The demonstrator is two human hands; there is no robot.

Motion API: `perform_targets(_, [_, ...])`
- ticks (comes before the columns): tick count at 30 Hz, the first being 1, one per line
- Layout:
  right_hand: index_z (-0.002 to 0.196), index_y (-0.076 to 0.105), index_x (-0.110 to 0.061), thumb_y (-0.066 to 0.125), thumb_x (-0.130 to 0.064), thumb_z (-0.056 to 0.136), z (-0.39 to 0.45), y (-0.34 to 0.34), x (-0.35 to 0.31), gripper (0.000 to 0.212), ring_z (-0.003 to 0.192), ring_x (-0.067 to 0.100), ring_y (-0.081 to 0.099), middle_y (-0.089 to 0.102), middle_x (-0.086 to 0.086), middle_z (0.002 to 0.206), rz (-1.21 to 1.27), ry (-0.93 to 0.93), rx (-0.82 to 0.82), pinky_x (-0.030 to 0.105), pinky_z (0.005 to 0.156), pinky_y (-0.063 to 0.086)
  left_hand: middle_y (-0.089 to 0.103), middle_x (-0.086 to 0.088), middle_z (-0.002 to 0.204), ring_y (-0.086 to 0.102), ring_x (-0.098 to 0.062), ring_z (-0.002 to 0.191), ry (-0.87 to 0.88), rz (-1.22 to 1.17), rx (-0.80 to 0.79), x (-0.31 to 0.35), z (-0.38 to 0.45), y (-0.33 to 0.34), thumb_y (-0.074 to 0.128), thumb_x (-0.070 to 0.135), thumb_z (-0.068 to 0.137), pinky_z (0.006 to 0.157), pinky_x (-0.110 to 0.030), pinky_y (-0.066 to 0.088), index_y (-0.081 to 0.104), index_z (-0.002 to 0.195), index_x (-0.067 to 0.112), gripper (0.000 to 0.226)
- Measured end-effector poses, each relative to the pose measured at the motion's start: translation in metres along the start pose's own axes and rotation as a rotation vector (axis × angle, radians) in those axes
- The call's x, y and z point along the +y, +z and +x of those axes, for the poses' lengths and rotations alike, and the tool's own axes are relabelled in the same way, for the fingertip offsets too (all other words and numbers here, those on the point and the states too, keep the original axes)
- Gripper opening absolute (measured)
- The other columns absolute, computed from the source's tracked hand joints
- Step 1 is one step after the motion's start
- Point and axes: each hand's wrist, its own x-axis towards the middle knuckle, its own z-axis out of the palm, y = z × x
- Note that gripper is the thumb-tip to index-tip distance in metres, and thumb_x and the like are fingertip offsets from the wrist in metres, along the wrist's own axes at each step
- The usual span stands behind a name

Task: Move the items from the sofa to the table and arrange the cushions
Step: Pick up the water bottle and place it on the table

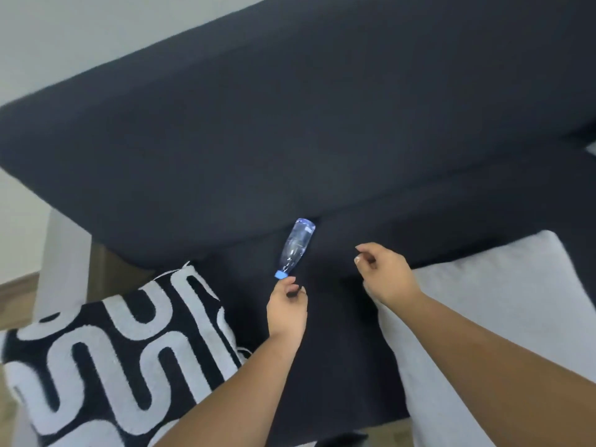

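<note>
A clear plastic bottle [296, 246] with a blue cap lies on the dark sofa seat [338, 366], its base against the backrest and its cap pointing toward me. My left hand [287, 309] is just below the cap, fingertips touching or almost touching it, fingers curled. My right hand [383, 272] hovers to the right of the bottle, loosely curled and holding nothing. A black-and-white patterned cushion [119, 359] lies at the left on the seat. A plain light-grey cushion [503, 317] lies at the right, partly under my right forearm.
The dark sofa backrest [290, 124] fills the upper view, with a pale wall [80, 30] behind it. A strip of wooden floor [19, 285] shows at the far left beside the sofa's arm.
</note>
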Motion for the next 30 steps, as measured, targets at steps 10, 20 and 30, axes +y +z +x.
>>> perform_targets(10, [0.124,0.061,-0.020,0.056,-0.027,0.094,0.058,0.112,-0.007,0.032,0.084,0.011,0.063,0.067,-0.006,0.095,-0.037,0.037,-0.131,0.019,0.073,0.044,0.053,-0.012,0.130,0.062,-0.032,0.108,-0.063,0.512,-0.131,-0.021,0.137,0.001,0.066,0.035,0.089,0.086,-0.033,0.052,0.054,0.130,0.011,0.049])
perform_targets(20, [0.133,0.055,-0.020,0.053,-0.009,0.092,0.061,0.130,0.002,0.043,0.108,0.019,0.059,0.056,0.005,0.128,-0.113,0.010,-0.165,0.024,0.089,0.045,0.067,-0.004,0.079,0.062,-0.021,0.067,-0.210,0.286,-0.367,-0.004,0.111,0.013,0.057,0.033,0.086,0.061,-0.029,0.050,0.067,0.083,0.013,0.022])
perform_targets(30, [0.122,0.060,-0.029,0.074,-0.027,0.076,0.042,0.092,-0.001,0.048,0.093,0.022,0.065,0.056,0.000,0.117,-0.400,-0.278,-0.190,0.035,0.073,0.055,0.064,-0.008,0.075,0.061,-0.022,0.064,-0.228,0.454,-0.458,0.059,0.050,0.003,0.041,0.047,0.089,0.066,-0.031,0.052,0.063,0.098,0.009,0.045])
